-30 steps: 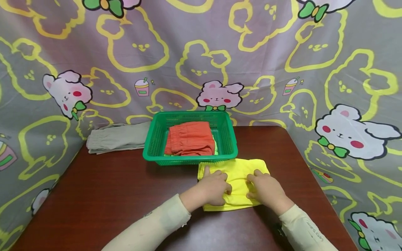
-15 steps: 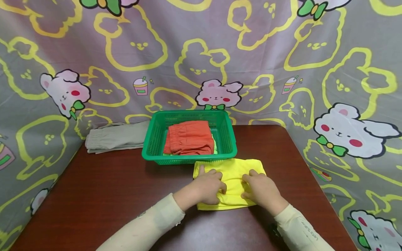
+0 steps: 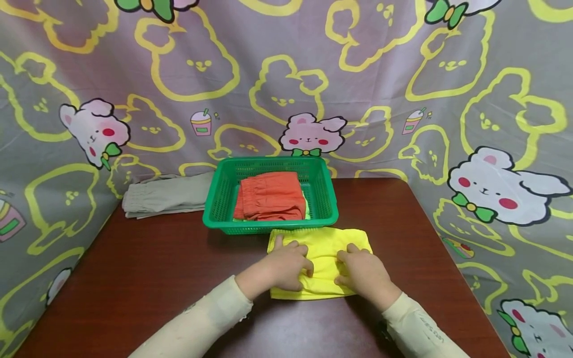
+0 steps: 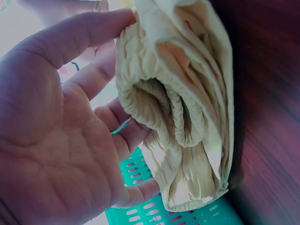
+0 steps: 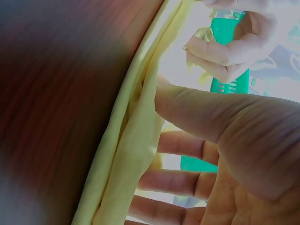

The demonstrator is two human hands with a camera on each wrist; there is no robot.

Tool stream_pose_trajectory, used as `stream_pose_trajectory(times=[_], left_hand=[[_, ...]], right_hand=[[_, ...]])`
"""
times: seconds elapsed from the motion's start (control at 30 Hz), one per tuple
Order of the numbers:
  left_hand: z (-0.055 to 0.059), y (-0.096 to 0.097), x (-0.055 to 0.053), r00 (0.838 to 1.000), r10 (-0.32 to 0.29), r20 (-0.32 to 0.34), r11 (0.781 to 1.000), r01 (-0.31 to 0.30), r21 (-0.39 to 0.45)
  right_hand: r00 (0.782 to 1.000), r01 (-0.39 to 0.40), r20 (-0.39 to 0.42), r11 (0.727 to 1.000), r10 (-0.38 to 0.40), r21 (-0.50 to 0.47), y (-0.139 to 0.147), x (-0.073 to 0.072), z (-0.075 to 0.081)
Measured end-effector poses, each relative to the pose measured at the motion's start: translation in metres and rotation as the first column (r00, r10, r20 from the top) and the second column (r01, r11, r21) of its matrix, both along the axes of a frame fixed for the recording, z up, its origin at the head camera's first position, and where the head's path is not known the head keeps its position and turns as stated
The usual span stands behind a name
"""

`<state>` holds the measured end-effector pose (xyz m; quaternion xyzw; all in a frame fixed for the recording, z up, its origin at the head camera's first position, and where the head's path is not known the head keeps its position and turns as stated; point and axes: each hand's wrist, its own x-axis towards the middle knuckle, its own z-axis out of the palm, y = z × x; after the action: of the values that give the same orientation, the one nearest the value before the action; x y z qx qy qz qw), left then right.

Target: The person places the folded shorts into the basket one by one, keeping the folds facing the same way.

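Far left on your desk, the grey pants lie folded, gathered band at the left end, right end up against the basket, by the patterned curtain that rises behind & on both sides. Next, far side nr. the middle: your green basket, w/ the folded orange shorts in it & a bit of yellow-green cloth showing underneath.

Nearer you, your left sleeve comes in from the near edge; your L hand is on the left part of the yellow shorts. That hand is spread, fingers slightly bent, thumb apart; fingertips touch the cloth, no grip on it. The yellow shorts lie folded flat on the desk, just on the near side of the basket, its right half; can't tell if they touch it. Gathered band's at their left end, several layers showing in the left wrist view, a few creases b/w your hands.

On the right part, your R hand is also spread, thumb straight & against the folded edge, fingers lightly bent on top, nothing gripped. Right sleeve runs off the near edge.
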<state>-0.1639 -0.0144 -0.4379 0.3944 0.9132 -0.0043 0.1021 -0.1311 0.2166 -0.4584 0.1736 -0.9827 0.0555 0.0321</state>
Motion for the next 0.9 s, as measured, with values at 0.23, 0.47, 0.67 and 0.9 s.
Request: stream_pose_trajectory(times=[0.23, 0.47, 0.67, 0.9], left_hand=[[-0.002, -0.010, -0.001, 1.000, -0.002, 0.009, 1.000, 0.002, 0.005], [-0.003, -0.017, -0.001, 1.000, -0.013, 0.008, 1.000, 0.013, 0.008], [-0.001, -0.022, 0.000, 1.000, -0.001, 0.029, 1.000, 0.001, 0.004], [0.001, -0.032, 0.000, 0.999, 0.007, 0.035, 1.000, -0.007, 0.003]], right_hand=[[1.000, -0.002, 0.002, 1.000, 0.002, -0.019, -0.010, 0.002, 0.000], [1.000, -0.014, -0.021, 1.000, 0.014, -0.019, -0.015, 0.003, -0.002], [1.000, -0.011, -0.013, 0.999, 0.011, -0.030, -0.022, 0.005, -0.003], [0.999, -0.015, -0.029, 1.000, 0.014, -0.018, -0.031, 0.006, -0.004]])
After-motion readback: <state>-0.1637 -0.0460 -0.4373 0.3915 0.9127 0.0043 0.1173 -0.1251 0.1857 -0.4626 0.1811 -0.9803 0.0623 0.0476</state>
